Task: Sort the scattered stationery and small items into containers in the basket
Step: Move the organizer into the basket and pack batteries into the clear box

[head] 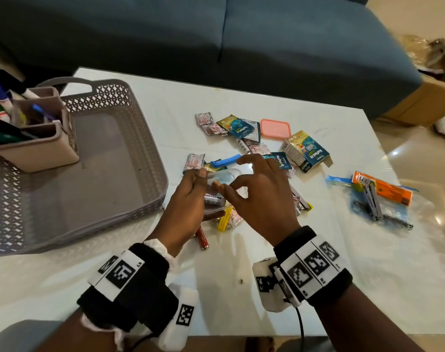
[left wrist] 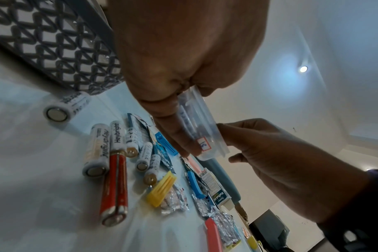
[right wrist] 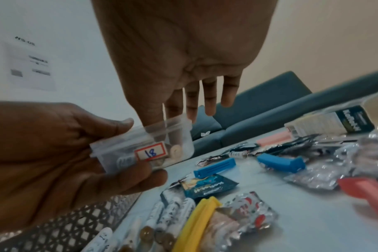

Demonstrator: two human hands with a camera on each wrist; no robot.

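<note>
The left hand (head: 188,199) grips a small clear plastic container (right wrist: 145,150), thumb on top and fingers (right wrist: 127,179) curled beneath it, holding it tilted above the white worktop (head: 318,275). A red-bordered label reading 18 sits on the container's side, and something small and round lies inside, though what it is I cannot tell. The right hand (head: 262,196) hovers right at the container's open mouth, thumb and forefinger brought together over it while the other three fingers (right wrist: 209,102) spread loose and straight; whether anything is pinched there I cannot tell.

Just to the left sits the grey lattice basket (head: 145,138), with a beige pen holder (head: 38,151) full of markers in its far left corner. Under and around the hands the scattered items lie on the worktop: white Heybright batteries (left wrist: 117,136) and a red battery (left wrist: 114,187) side by side near the basket wall, a yellow clip (left wrist: 162,189) beside foil-wrapped sweets (right wrist: 248,214), two blue clips (right wrist: 216,167), teal Koflet-H sachets (head: 244,128) and an opened Koflet-H box (head: 307,151). A pink lid (head: 276,128) lies flat beyond the sachets. Well off to the right rests a clear bag (head: 384,201) with an orange packet on it. A blue sofa (head: 216,34) stands behind the worktop
</note>
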